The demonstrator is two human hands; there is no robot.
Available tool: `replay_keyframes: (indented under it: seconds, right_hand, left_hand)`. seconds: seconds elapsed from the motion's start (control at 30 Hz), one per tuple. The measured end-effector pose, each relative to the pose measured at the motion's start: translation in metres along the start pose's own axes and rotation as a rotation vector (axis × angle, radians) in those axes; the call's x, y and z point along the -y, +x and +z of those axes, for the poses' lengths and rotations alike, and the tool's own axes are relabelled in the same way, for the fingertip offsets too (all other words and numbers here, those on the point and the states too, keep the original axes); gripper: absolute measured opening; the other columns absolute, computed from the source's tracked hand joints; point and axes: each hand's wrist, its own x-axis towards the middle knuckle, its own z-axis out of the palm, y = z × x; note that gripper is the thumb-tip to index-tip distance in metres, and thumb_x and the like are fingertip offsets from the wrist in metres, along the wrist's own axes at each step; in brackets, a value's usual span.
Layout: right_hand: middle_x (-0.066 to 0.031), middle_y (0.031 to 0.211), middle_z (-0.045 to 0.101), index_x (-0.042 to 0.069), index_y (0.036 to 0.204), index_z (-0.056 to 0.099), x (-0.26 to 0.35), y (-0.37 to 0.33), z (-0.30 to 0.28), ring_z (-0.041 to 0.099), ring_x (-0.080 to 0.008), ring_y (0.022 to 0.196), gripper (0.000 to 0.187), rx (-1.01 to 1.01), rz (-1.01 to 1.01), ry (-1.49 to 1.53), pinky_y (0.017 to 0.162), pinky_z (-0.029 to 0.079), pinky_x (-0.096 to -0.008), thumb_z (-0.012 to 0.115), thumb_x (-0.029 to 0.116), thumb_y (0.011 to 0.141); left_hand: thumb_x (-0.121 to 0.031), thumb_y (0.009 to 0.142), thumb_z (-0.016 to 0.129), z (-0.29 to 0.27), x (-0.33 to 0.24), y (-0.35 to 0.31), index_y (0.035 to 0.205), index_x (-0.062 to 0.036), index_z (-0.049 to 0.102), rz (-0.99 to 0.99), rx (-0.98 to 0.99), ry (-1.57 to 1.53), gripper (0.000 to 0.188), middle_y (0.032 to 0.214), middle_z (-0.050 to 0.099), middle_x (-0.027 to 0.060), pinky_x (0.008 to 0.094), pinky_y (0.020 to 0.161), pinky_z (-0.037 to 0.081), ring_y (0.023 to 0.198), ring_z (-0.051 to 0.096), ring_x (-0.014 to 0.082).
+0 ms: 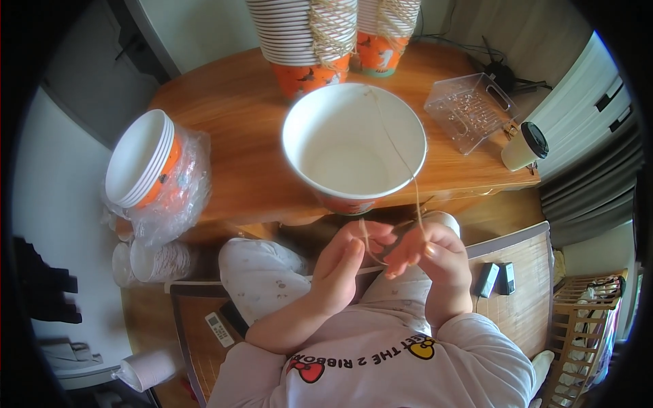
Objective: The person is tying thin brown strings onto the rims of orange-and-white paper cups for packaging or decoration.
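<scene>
A large white-lined paper bucket (354,149) with an orange outside stands at the table's front edge, its open mouth facing me. A thin tan cord (401,158) runs from inside its far wall, over the right rim, down to my hands. My right hand (435,255) is closed, pinching the cord between thumb and fingers just in front of the bucket. Beside it my left hand (343,262) has curled fingers closed on a looped part of the same cord, which bends between the two hands. Neither hand touches the bucket.
Tall stacks of orange paper buckets (299,80) with tan cords stand behind. At left is a plastic-wrapped bucket stack (139,160). To the right are a clear plastic bin (469,112) with small bits and a lidded cup (522,148). Two small boxes (487,280) lie beside my leg.
</scene>
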Motion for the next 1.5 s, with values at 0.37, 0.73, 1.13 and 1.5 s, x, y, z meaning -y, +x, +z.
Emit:
replay_keyframes:
  seconds: [0.37, 0.73, 1.13, 1.5]
  right_hand:
    - [-0.0143, 0.097, 0.067, 0.0, 0.095, 0.06, -0.021, 0.006, -0.015, 0.067, -0.0255, 0.092, 0.026, -0.208, -0.007, -0.115, 0.086, 0.052, -0.0386, 0.051, 0.023, 0.103]
    - [-0.0115, 0.124, 0.065, 0.006, 0.094, 0.076, 0.001, 0.016, 0.011, 0.049, -0.0331, 0.126, 0.015, -0.143, -0.338, -1.053, 0.104, 0.037, -0.0461, 0.066, 0.016, 0.089]
    - [-0.009, 0.11, 0.064, 0.002, 0.09, 0.067, -0.007, 0.014, 0.014, 0.055, -0.0262, 0.105, 0.009, -0.28, -0.138, -0.932, 0.092, 0.042, -0.0382, 0.068, 0.009, 0.085]
    - [-0.0127, 0.112, 0.065, 0.0, 0.113, 0.051, -0.006, 0.012, 0.045, 0.062, -0.0162, 0.095, 0.03, -0.2, -0.163, -0.676, 0.083, 0.05, -0.0303, 0.067, 0.014, 0.092]
  left_hand:
    - [-0.036, 0.104, 0.044, -0.015, -0.027, 0.013, 0.097, -0.0047, 0.062, -0.127, 0.315, 0.51, 0.038, 0.085, 0.061, 0.005, 0.0269, 0.072, 0.045, 0.08, 0.056, 0.0117]
    - [-0.035, 0.105, 0.041, 0.001, 0.023, -0.001, 0.114, -0.0075, 0.053, -0.13, -0.117, -0.373, 0.031, 0.11, 0.055, 0.0053, 0.0297, 0.083, 0.041, 0.095, 0.05, 0.0132]
    - [-0.034, 0.103, 0.04, -0.016, -0.013, 0.005, 0.079, -0.0116, 0.039, 0.093, -0.039, 0.002, 0.033, 0.075, 0.04, 0.0026, 0.0288, 0.063, 0.028, 0.07, 0.035, 0.0138]
    - [-0.015, 0.097, 0.055, -0.016, -0.027, 0.0, 0.078, -0.0036, 0.057, 0.177, 0.126, 0.443, 0.022, 0.072, 0.059, 0.0053, 0.0285, 0.056, 0.04, 0.061, 0.052, 0.0163]
